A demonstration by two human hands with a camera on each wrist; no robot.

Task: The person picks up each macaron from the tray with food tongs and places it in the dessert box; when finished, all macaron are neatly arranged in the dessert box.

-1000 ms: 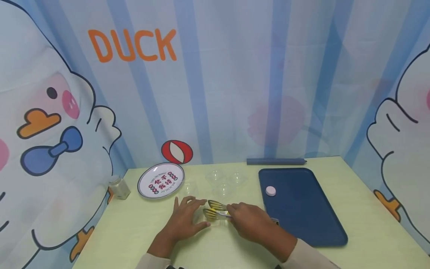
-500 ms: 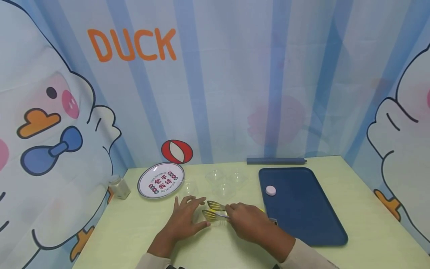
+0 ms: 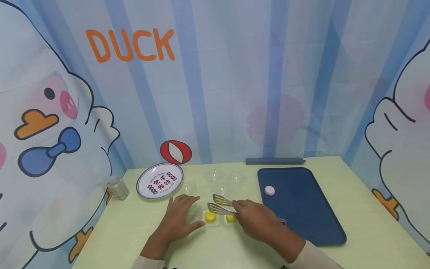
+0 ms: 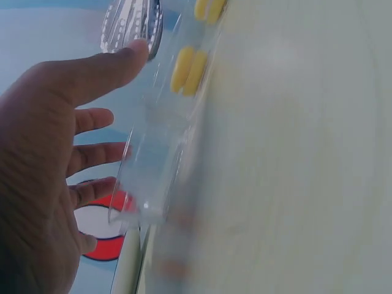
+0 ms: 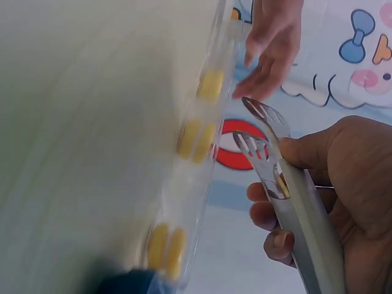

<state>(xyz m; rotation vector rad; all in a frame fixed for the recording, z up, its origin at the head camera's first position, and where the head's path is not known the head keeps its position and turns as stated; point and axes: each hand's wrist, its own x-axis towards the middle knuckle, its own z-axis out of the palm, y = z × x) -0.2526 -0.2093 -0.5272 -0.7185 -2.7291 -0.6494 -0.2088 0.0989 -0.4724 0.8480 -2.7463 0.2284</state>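
My right hand (image 3: 256, 220) grips metal serving tongs (image 3: 220, 210) with slotted ends; the tong ends stand apart, above the clear packaging, with nothing between them. Below sit yellow macarons (image 3: 210, 216) in clear plastic holders. The right wrist view shows three macarons (image 5: 196, 141) in a row; the one nearest the tray is hidden behind my right hand in the head view. Left of the row, my left hand (image 3: 179, 218) has its fingers spread and loosely bent, holding nothing. In the left wrist view its fingers lie behind a clear container (image 4: 150, 177); contact cannot be told.
A blue tray (image 3: 302, 209) carrying a pink macaron (image 3: 270, 190) lies at the right. Several clear plastic lids or cups (image 3: 223, 188) stand behind the hands. A printed plate (image 3: 159, 190) and a small jar (image 3: 118, 188) are at the left, and a dark bar (image 3: 275, 161) lies at the back edge.
The tongs have risen off the left yellow macaron and shifted slightly right, uncovering it. My left hand has drawn back a little to the left.
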